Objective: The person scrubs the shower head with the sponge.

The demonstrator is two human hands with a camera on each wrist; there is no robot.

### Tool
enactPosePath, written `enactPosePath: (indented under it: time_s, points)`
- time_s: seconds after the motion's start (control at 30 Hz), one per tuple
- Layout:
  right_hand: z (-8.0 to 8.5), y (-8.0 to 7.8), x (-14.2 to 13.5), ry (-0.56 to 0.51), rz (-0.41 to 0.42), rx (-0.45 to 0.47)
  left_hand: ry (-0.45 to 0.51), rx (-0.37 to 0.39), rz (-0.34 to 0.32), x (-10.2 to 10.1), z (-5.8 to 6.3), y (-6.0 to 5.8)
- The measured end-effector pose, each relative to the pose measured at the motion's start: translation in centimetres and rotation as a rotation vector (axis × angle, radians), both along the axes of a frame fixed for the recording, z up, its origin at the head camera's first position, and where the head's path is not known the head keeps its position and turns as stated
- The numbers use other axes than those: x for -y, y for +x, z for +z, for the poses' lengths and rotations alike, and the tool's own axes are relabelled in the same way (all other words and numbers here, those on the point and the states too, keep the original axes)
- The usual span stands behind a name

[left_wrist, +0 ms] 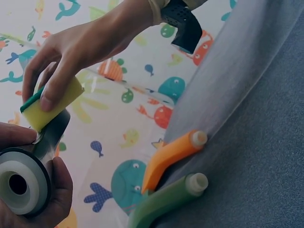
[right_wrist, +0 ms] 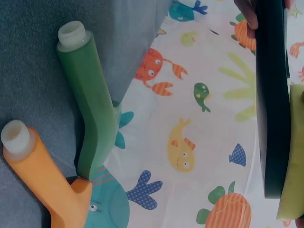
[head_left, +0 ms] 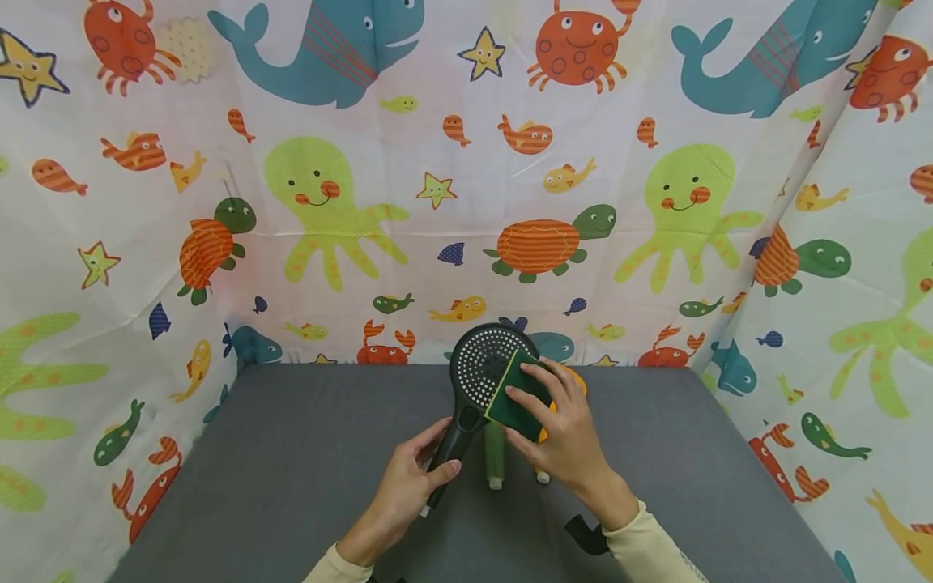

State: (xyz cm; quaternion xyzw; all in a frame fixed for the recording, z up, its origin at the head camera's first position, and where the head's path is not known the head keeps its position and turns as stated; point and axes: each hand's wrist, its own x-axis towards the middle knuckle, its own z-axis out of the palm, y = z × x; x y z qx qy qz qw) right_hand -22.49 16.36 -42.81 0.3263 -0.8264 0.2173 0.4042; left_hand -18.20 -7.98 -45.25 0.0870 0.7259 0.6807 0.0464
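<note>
A black handheld shower head (head_left: pixel 472 368) is held up over the grey table, its round, hole-dotted face toward the head camera. My left hand (head_left: pixel 401 490) grips its handle, with the thumb across the front. In my right hand (head_left: pixel 572 429) is a sponge (head_left: pixel 519 409), green on one side and yellow on the other, pinched between fingers and thumb. The right wrist view shows the yellow side of the sponge (right_wrist: pixel 293 161) against the shower head (right_wrist: pixel 273 109). The sponge covers the right part of the face. The hollow handle end (left_wrist: pixel 19 183) faces the left wrist camera.
Behind the shower head, a green handle (head_left: pixel 495 453) and an orange handle (right_wrist: pixel 42 175), both with white ends, lie on the grey table (head_left: pixel 306 453). Hands and shower head partly hide them. A patterned sea-animal curtain (head_left: pixel 466 219) encloses the back and sides.
</note>
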Motion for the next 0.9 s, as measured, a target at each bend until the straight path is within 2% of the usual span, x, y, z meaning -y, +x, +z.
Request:
enactPosePath:
  time_s: [0.47,0.9]
  points:
    - [0.9,-0.7,-1.1,0.004,-0.046,0.001,0.010,0.002,-0.040,0.1,0.1,0.5]
    - [0.6,-0.1,-0.3,0.030,-0.037,0.011,-0.002,-0.002,-0.033,-0.1,0.1,0.1]
